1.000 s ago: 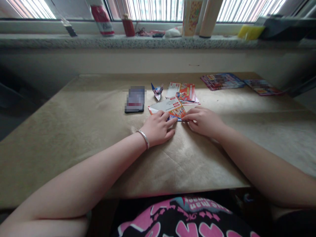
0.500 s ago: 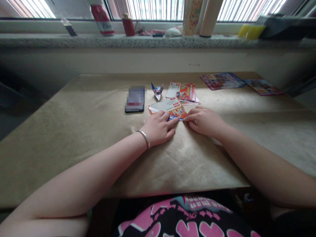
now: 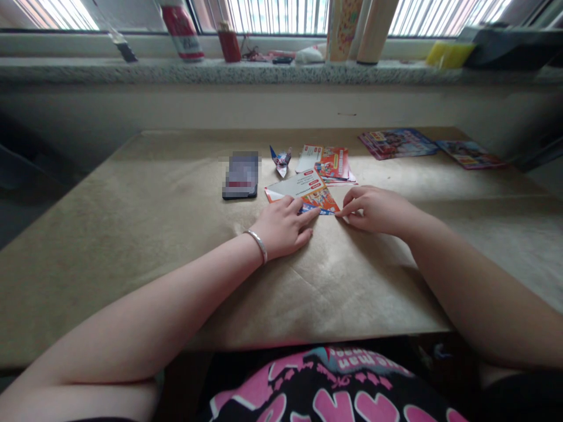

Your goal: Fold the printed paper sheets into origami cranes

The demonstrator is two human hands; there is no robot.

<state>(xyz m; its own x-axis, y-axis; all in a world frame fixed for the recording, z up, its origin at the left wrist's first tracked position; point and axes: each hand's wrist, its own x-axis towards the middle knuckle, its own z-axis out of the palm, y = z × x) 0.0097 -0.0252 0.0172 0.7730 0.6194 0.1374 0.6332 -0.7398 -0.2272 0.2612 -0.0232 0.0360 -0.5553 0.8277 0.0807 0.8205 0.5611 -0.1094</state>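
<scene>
**Printed sheet (image 3: 294, 186) flat on table (image 3: 197, 281); both hands at its near edge**

Technique: step in hand judged to be pressing a crease along the near edge. For a clean line, the left hand (image 3: 284, 225) should pin the layers without dragging them, while a right fingertip runs firmly along the fold, out to the corner. Layers are best lined up before pressing hard; a slip would probably leave a skewed crease. Light touch advisable at the tip, where thin paper could bend.

Orientation: long axis roughly left–right, the left end lying slightly farther off than the right. Outline tapers to a pointed corner aimed right and slightly near. Another corner points far. A blue strip shows along the near edge; its left portion is hidden under the fingers.

Hands: left palm-down, fingers loosely spread over the sheet's near side, thumb on the table. Right hand (image 3: 380, 211) curled, index tip at the pointed corner; cannot tell whether the thumb pinches paper.

Position: sheet at table centre, just nearer than a pile of printed sheets (image 3: 336, 161) and a folded paper figure (image 3: 281, 164). Dark flat device (image 3: 241, 176) to its left, apart.
</scene>
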